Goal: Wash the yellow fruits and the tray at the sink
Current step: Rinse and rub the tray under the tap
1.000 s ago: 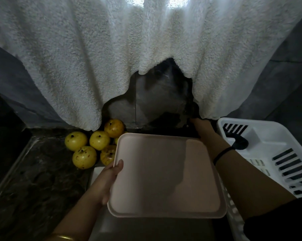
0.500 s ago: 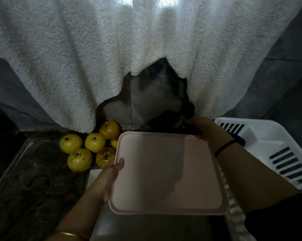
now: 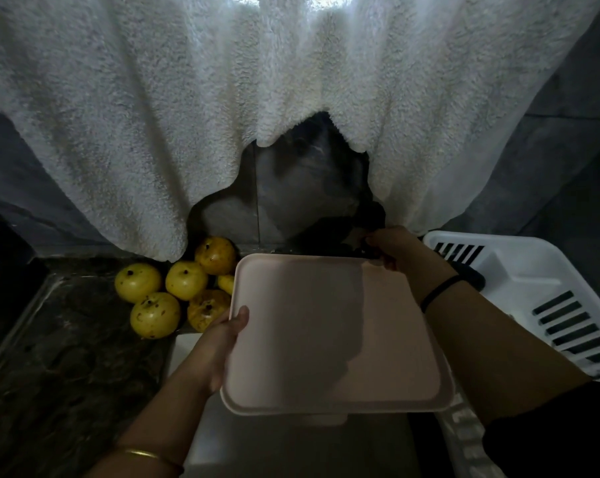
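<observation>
1. The left hand (image 3: 219, 343) pinches the pale pink square plastic tray (image 3: 333, 332) at 9 o'clock, thumb on top, steadying it over the sink (image 3: 285, 443).
2. The right hand (image 3: 391, 246) reaches a dark fitting (image 3: 372, 215) at 1 o'clock, probably the tap. Whether its fingers grip it cannot be told.
3. Round yellow fruits (image 3: 185, 291) wait at 10 o'clock.
4. Since a second ago, little has shifted.

white towel (image 3: 160, 108), white basket (image 3: 540, 291), dark counter (image 3: 57, 357)
</observation>
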{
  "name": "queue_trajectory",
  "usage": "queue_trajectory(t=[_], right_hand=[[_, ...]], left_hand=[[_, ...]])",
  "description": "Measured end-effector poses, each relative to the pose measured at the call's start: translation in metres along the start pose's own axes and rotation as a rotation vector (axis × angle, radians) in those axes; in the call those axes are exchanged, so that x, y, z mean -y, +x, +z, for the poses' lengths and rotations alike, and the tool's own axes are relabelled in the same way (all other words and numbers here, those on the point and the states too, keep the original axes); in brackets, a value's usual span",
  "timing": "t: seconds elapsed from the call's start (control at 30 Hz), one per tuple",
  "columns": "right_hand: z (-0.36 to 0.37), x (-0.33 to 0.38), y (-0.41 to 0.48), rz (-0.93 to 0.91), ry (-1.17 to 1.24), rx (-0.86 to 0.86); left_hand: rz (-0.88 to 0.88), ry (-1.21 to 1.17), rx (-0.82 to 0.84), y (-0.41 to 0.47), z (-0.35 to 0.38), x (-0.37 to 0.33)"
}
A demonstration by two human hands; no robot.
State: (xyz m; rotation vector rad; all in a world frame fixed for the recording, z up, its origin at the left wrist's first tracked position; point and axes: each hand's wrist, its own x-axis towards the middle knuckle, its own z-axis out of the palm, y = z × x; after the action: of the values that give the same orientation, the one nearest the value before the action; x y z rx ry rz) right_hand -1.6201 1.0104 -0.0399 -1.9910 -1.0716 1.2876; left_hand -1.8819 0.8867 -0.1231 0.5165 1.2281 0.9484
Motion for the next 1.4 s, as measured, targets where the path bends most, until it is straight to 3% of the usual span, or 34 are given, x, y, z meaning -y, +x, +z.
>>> queue_trajectory(t=[0.5, 0.7, 0.9, 1.23, 1.4], right_hand=[[0.003, -0.008, -0.003, 0.025, 0.038, -0.025], [0.003, -0.039, -0.012, -0.277, 0.171, -0.263], [0.005, -0.090, -0.047, -0.348, 0.145, -0.476], [0.055, -0.165, -0.105, -0.408, -0.095, -0.493], [0.070, -0.196, -0.117, -0.320, -0.125, -0.448]], left_hand=[[0.013, -0.030, 0.030, -0.005, 0.005, 0.005], [0.025, -0.012, 0.051, -0.018, -0.004, 0.012], [0.029, 0.003, 0.120, -0.044, -0.026, 0.023], [-0.324, 0.026, 0.069, -0.084, -0.079, 0.058], [-0.407, 0.053, 0.021, -0.088, -0.100, 0.074]])
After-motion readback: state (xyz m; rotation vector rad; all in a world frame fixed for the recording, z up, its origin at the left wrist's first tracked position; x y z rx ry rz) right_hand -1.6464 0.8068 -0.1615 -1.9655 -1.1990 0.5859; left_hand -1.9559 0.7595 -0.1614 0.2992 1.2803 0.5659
